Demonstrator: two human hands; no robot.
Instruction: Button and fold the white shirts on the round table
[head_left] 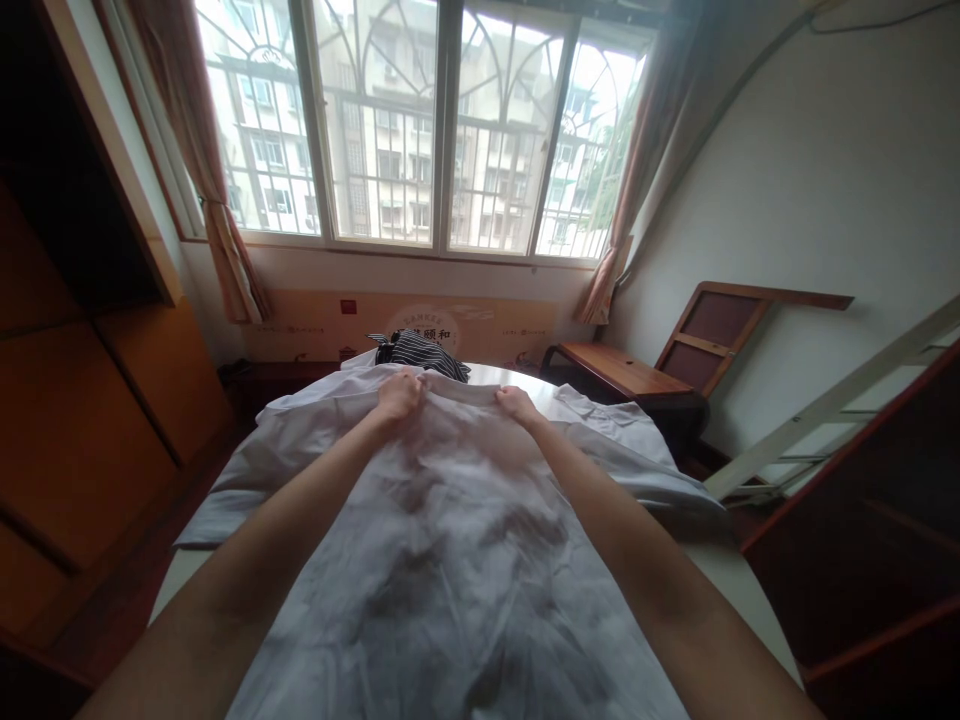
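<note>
A white shirt (457, 530) stretches from the far part of the table back toward me, wrinkled and partly blurred. My left hand (401, 393) is closed on its far edge, to the left. Gripping the same edge a short way to the right is my right hand (517, 405). A band of doubled cloth, which may be the collar, runs taut between both fists. Just beyond my hands lies a bundled black-and-white striped cloth (424, 355). More pale fabric (285, 440) hangs over the left side, and another white garment (622, 425) lies at the right.
The round white table (750, 580) shows at its right rim. Beyond it stand a wooden bench (622, 365) and a leaning wooden frame (697, 335). A pale ladder (810, 420) rises at right, orange cabinets (90, 430) at left. Barred windows (382, 150) span the back.
</note>
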